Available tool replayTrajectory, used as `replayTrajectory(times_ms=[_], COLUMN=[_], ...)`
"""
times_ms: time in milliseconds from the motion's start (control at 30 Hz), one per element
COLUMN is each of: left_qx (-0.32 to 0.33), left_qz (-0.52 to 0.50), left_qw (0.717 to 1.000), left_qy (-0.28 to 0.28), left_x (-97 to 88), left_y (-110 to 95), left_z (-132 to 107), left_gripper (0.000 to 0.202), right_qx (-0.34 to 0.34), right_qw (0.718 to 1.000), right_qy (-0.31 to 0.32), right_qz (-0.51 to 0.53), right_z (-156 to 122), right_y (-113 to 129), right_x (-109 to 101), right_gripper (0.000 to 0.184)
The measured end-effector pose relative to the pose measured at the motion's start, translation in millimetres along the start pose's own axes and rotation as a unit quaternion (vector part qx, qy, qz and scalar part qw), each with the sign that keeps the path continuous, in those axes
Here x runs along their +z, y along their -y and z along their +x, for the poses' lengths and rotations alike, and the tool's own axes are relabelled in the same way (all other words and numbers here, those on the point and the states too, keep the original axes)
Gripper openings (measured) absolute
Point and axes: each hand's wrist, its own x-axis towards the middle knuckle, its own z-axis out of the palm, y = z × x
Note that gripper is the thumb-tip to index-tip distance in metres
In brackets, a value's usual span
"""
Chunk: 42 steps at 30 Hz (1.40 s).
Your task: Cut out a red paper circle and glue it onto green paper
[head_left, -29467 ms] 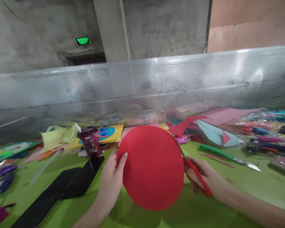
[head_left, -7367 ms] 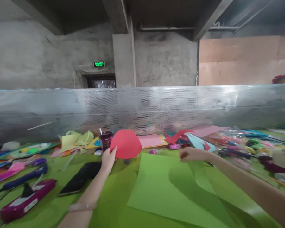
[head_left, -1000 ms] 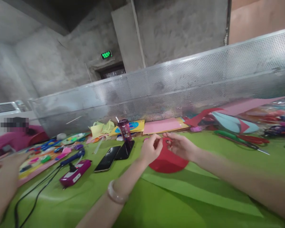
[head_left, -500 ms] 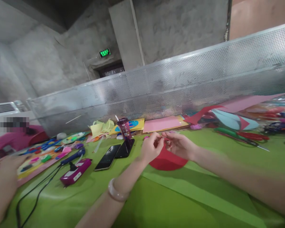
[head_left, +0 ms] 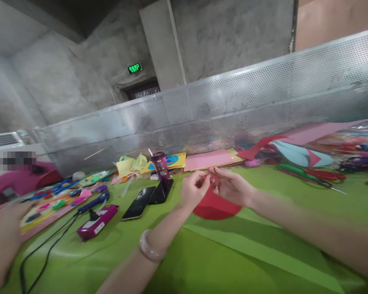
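Over a round red paper (head_left: pixel 217 209), my left hand (head_left: pixel 194 190) and my right hand (head_left: pixel 234 187) meet at the fingertips. The left thumb and forefinger are pinched together. My right fingers are bent, with thumb and forefinger closed close to the left fingertips. Whatever lies between the fingertips is too small to make out. A pale bangle (head_left: pixel 151 246) circles my left wrist. Beneath the red paper, a light green sheet (head_left: pixel 263 249) lies on the green tabletop (head_left: pixel 184 261).
Left of my hands are two phones (head_left: pixel 138 203), a dark cup with a straw (head_left: pixel 160 165), a purple power strip (head_left: pixel 97 221) and a corded blue tool (head_left: pixel 95 202). Another person's arm (head_left: pixel 6 241) rests by colourful craft pieces. Green-handled scissors (head_left: pixel 294 171) and papers lie right.
Both hands stay over the red paper. Only the fingers have shifted slightly, the right fingertips rising a little; the objects on the table stay put.
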Motion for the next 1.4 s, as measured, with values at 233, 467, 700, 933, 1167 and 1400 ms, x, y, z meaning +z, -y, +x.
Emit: replayTrajectory(times_ms=[233, 467, 700, 933, 1167, 1400], left_qx=[-0.048, -0.078, -0.113, -0.144, -0.106, -0.017], left_qz=[-0.051, -0.076, -0.112, -0.141, -0.114, -0.025], left_qw=[0.997, 0.994, 0.986, 0.977, 0.986, 0.995], left_qy=[-0.027, -0.021, -0.047, -0.07, -0.065, -0.091], left_x=[4.5, 4.0, 9.3, 10.9, 10.5, 9.2], left_y=[-11, -11, -16, -21, -24, -28], left_z=[-1, -1, -1, -2, -4, -7], left_gripper=[0.012, 0.014, 0.014, 0.017, 0.018, 0.018], right_qx=[-0.012, -0.018, -0.027, -0.017, -0.024, -0.034], right_qw=[1.0, 1.0, 1.0, 1.0, 0.999, 0.998], right_qy=[-0.01, -0.01, -0.009, 0.016, 0.026, 0.031], right_qz=[-0.007, 0.005, -0.003, -0.008, -0.023, -0.03], right_z=[1, 1, 2, -1, -7, -10], right_y=[0, -1, -2, -3, -2, -4], right_x=[0, 1, 2, 9, 13, 16], right_gripper=[0.012, 0.013, 0.014, 0.012, 0.013, 0.01])
